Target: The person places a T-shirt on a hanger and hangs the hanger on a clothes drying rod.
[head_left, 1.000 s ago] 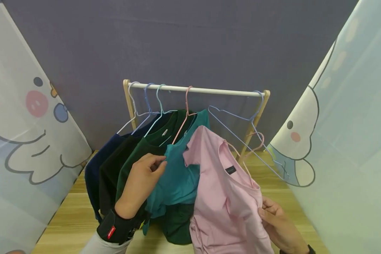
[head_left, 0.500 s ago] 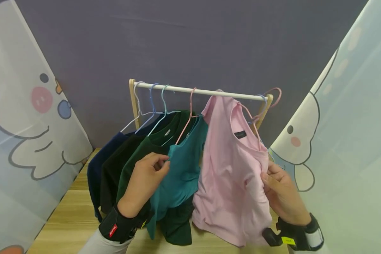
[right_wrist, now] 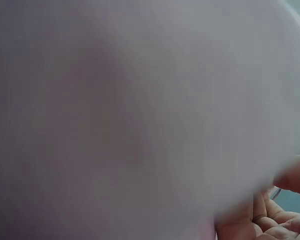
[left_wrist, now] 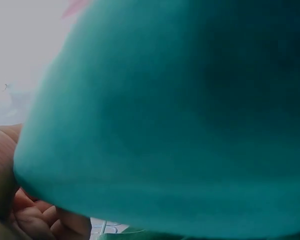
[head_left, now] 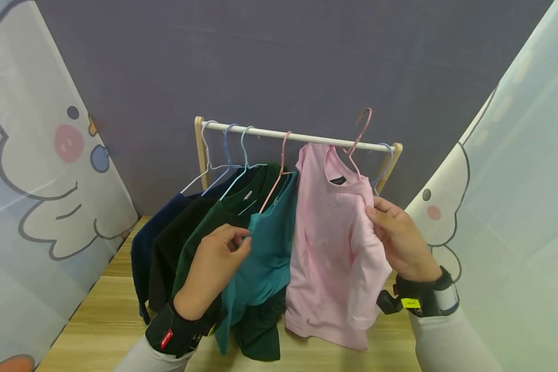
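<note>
In the head view my right hand (head_left: 397, 235) pinches the pink T-shirt (head_left: 330, 248) by its right shoulder. Inside the shirt's neck is a pink hanger (head_left: 366, 124); its hook rises above the white rod (head_left: 325, 140). My left hand (head_left: 218, 266) pinches the shoulder edge of the teal T-shirt (head_left: 269, 258), which hangs from the rod on another pink hanger (head_left: 283, 160). Teal cloth (left_wrist: 155, 115) fills most of the left wrist view, with thumb and fingers at its edge. Blurred pink cloth (right_wrist: 130, 120) covers most of the right wrist view.
Left of the teal shirt hang a dark green shirt (head_left: 192, 253), a near-black one (head_left: 165, 258) and a navy one (head_left: 141, 253). A blue hanger (head_left: 387, 168) hangs at the rod's right end, partly hidden. Wooden posts (head_left: 201, 150) hold the rod above the wooden tabletop (head_left: 102, 310).
My right hand has lifted the pink T-shirt up and slightly left; its hanger's hook has swung from low on the right to above the rod. The left hand has stayed at the teal shirt.
</note>
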The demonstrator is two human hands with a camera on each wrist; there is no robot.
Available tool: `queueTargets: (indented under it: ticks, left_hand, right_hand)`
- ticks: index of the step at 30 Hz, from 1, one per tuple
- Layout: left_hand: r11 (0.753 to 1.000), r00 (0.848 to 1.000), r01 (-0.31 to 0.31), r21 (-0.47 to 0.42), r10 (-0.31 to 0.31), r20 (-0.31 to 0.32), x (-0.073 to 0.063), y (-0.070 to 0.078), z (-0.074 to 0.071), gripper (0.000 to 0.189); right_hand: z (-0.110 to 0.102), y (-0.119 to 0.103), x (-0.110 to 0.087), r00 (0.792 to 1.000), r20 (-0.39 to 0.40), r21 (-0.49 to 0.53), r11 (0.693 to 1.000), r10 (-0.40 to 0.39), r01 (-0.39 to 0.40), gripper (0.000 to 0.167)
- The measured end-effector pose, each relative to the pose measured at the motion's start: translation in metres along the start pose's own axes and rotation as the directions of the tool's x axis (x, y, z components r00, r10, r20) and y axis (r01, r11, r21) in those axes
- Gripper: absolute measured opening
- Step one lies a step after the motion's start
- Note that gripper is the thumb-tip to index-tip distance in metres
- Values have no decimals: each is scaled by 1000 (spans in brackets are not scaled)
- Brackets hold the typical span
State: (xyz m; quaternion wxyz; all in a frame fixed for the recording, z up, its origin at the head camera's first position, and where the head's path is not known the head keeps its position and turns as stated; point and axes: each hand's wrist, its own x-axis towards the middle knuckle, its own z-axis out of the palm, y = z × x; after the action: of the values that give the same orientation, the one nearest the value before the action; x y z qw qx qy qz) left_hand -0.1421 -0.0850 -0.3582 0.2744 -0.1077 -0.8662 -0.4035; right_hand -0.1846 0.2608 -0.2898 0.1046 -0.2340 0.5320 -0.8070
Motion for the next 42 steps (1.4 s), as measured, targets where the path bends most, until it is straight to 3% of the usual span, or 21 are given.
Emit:
queueTargets:
  ticks: [7,20,23,25,29,32,38,42]
  left_hand:
    - [1000,1000,-4,5,4,-1,0,1,0,11]
    - [1000,1000,2,5,-2,11,0,1,0,11]
    - [1000,1000,7,3,-7,14,0,1,0,12]
    - [1000,1000,8,5,-8,13,0,1,0,12]
    - [1000,1000,1,11,-1,8,-1,0,1,12]
    - [1000,1000,-10,9,10,0,-1,-1,2,12]
    - [999,999,-34,13,34,-11,-4,-3,1,13]
    - [999,999,-26,25,26,-17,-10,-5,-2,15]
  right_hand:
    - [3,0,7,998,-12,15,998,58,-58,26]
    - [0,33,8,992,-54,5,994,111,-111,26]
    - [1,44,5,994,-66,-32,995,87,-89,25]
    - [1,51,2,994,-100,-109,992,51,-62,21]
    - [1,61,-6,981,-191,-311,950,-27,-34,14]
    - [-1,66,-12,972,-225,-399,916,-61,-35,15]
    - [-6,69,-31,961,-241,-495,869,-133,-4,21]
    - [-13,75,-49,942,-271,-509,860,-200,36,23]
